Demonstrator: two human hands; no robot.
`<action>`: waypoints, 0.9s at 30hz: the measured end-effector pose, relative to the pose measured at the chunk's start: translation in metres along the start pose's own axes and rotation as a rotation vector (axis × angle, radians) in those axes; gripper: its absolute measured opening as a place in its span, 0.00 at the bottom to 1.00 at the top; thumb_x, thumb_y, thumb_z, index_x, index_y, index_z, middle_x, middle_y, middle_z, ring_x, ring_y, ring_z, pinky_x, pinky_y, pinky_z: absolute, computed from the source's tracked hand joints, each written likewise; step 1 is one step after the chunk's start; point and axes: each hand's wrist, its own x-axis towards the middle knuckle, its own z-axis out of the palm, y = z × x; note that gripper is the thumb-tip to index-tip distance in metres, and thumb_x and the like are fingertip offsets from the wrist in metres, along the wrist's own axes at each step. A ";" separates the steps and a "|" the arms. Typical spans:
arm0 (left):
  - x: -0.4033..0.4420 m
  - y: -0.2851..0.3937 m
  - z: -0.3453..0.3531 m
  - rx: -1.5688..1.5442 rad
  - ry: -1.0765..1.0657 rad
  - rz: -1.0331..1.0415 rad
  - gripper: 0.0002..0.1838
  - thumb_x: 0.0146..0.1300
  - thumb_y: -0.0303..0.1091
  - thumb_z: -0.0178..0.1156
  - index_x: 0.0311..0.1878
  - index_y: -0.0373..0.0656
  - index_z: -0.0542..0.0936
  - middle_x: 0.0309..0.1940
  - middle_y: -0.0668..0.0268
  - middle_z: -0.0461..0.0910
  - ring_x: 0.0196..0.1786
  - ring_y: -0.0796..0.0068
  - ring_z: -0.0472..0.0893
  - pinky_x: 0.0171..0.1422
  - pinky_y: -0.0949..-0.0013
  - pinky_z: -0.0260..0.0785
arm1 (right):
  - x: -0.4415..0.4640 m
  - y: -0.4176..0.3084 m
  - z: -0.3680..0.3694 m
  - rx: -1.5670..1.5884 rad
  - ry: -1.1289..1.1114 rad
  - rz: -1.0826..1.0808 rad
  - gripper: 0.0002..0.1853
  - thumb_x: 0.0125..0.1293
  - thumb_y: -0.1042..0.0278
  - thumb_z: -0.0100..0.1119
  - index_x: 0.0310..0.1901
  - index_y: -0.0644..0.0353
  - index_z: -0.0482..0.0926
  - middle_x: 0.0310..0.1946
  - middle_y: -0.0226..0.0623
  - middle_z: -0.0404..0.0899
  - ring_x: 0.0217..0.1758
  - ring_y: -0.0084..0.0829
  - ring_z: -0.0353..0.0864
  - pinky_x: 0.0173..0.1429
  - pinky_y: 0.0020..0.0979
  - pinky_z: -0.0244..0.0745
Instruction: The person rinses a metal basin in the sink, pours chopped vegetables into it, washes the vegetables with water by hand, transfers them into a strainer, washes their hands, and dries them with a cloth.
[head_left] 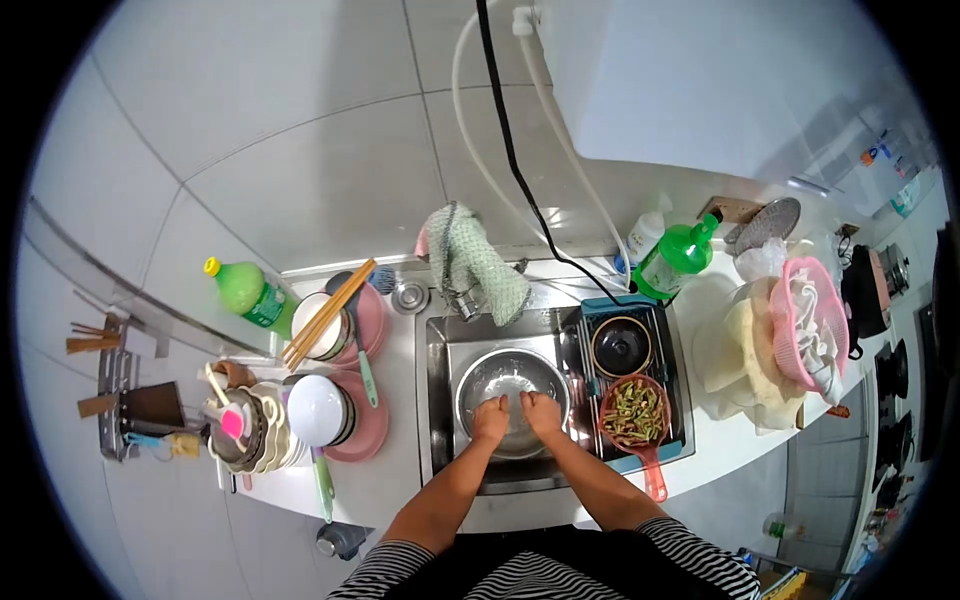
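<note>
A round metal bowl (512, 362) stands in the left part of the steel sink (436, 400) and looks to have clear water in it. Over its front half are both of my hands, a short gap apart. My left hand (490, 418) is on the bowl's left side, with its fingers bent loosely inward. Opposite it, my right hand (541, 412) has its fingers turned toward the left one. Nothing shows in either hand. Whether the fingertips touch the water, I cannot tell. A green checked cloth (478, 265) hangs over the faucet behind the bowl.
Right of the bowl, a rack (590, 345) carries a dark pot (621, 347) and a red handled strainer of cut green pieces (636, 412). Stacked bowls (318, 410), pink plates (365, 430) and chopsticks (328, 312) crowd the left. Green bottles (676, 260) and a pink basket (797, 330) stand right.
</note>
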 end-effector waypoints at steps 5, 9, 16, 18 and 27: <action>-0.024 0.046 -0.036 -0.240 0.061 -0.110 0.23 0.64 0.48 0.46 0.29 0.38 0.80 0.27 0.45 0.77 0.35 0.47 0.77 0.43 0.53 0.68 | -0.025 -0.032 -0.035 0.425 0.095 0.007 0.20 0.63 0.56 0.47 0.28 0.67 0.79 0.24 0.57 0.75 0.31 0.55 0.77 0.37 0.45 0.68; -0.037 0.055 -0.032 -0.398 0.178 -0.041 0.23 0.63 0.49 0.48 0.27 0.36 0.78 0.25 0.46 0.76 0.32 0.47 0.77 0.39 0.55 0.67 | -0.032 -0.034 -0.035 0.443 0.141 -0.051 0.19 0.63 0.59 0.47 0.29 0.69 0.77 0.25 0.59 0.75 0.30 0.57 0.76 0.35 0.45 0.68; -0.043 0.051 -0.028 -0.340 0.162 -0.057 0.14 0.61 0.31 0.50 0.50 0.41 0.72 0.39 0.53 0.79 0.42 0.55 0.79 0.47 0.61 0.69 | -0.019 -0.030 -0.033 0.551 -0.164 -0.068 0.13 0.62 0.66 0.50 0.42 0.67 0.73 0.35 0.51 0.78 0.40 0.43 0.78 0.46 0.36 0.71; -0.042 0.056 -0.032 -0.599 0.281 0.076 0.16 0.61 0.34 0.50 0.51 0.42 0.73 0.47 0.49 0.75 0.52 0.53 0.74 0.55 0.62 0.65 | -0.014 -0.032 -0.038 0.641 -0.188 -0.123 0.14 0.66 0.61 0.48 0.48 0.59 0.73 0.42 0.37 0.76 0.42 0.30 0.75 0.41 0.33 0.73; -0.119 0.152 -0.133 -0.706 0.601 0.549 0.17 0.63 0.25 0.42 0.55 0.37 0.70 0.54 0.53 0.71 0.57 0.59 0.71 0.61 0.67 0.61 | -0.113 -0.152 -0.164 0.897 0.224 -0.715 0.18 0.64 0.71 0.40 0.54 0.65 0.68 0.53 0.46 0.70 0.53 0.38 0.73 0.55 0.33 0.67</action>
